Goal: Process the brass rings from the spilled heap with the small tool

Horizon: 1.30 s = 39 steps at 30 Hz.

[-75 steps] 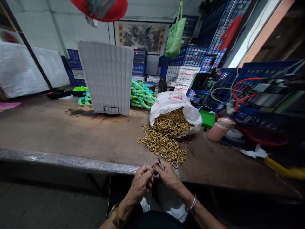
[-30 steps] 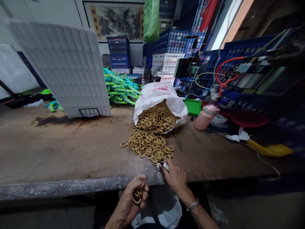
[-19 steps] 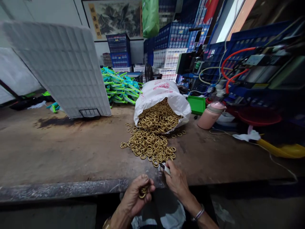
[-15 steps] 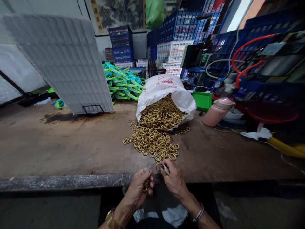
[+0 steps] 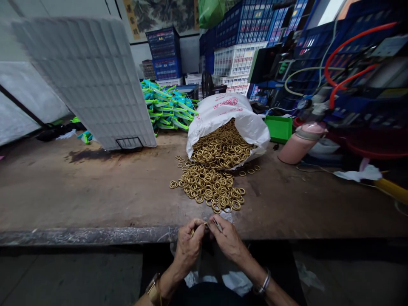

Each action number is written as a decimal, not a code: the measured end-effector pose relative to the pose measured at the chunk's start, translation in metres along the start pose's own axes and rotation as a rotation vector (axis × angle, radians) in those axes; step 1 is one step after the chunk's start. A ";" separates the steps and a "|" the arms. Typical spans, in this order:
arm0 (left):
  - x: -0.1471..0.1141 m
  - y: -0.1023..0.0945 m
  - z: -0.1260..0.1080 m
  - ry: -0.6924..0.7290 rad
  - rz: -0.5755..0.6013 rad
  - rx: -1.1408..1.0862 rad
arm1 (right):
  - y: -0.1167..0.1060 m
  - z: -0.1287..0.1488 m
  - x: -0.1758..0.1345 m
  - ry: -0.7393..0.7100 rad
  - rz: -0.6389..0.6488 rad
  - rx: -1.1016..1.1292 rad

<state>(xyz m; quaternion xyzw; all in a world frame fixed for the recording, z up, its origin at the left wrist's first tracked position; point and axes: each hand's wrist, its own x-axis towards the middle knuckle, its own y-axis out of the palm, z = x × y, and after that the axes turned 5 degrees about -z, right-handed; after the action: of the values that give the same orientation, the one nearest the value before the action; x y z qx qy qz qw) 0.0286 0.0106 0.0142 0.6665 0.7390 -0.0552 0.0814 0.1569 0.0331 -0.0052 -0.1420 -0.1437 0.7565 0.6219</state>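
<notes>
Showing between the fingers of the left hand (image 5: 188,245), a few gold rings (image 5: 192,233) sit inside a closed grip, right by the near edge of the surface (image 5: 95,199). The right hand (image 5: 228,240) meets it at the fingertips, its grip narrow around a small tool (image 5: 218,225); what lies pinched where the two hands meet is too small to tell. A watch (image 5: 153,290) circles the left wrist, a bracelet (image 5: 265,282) the right. Just beyond the fingers, a loose pile of rings (image 5: 208,185) spreads over the surface and runs back into the open mouth of a white sack (image 5: 223,105), which lies on its side, full of more of them. Left of the sack are a heap of blue and green pieces (image 5: 172,107) and a pale ribbed panel (image 5: 92,80) standing in a wire holder (image 5: 129,143). To the right are a green tray (image 5: 278,128) and a pink bottle (image 5: 296,148). Stacked white crates (image 5: 237,59) and blue crates (image 5: 165,42) stand behind.
</notes>
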 end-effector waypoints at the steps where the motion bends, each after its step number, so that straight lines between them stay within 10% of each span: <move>1: 0.000 -0.001 0.001 0.006 0.015 0.007 | 0.001 0.000 0.000 0.023 0.003 0.027; 9: -0.001 -0.007 0.014 -0.256 0.117 -0.101 | 0.006 -0.001 0.002 0.068 -0.045 0.101; 24: -0.008 -0.010 0.014 -0.286 0.192 -0.351 | 0.005 0.007 0.000 0.050 -0.014 0.189; 39: -0.009 -0.010 0.016 -0.227 0.106 -0.264 | 0.009 -0.003 -0.013 -0.188 0.033 -0.363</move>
<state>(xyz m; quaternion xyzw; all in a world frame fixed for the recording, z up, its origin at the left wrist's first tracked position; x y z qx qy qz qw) 0.0204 -0.0023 0.0001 0.6777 0.6897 -0.0282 0.2537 0.1519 0.0190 -0.0110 -0.1829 -0.3329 0.7383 0.5573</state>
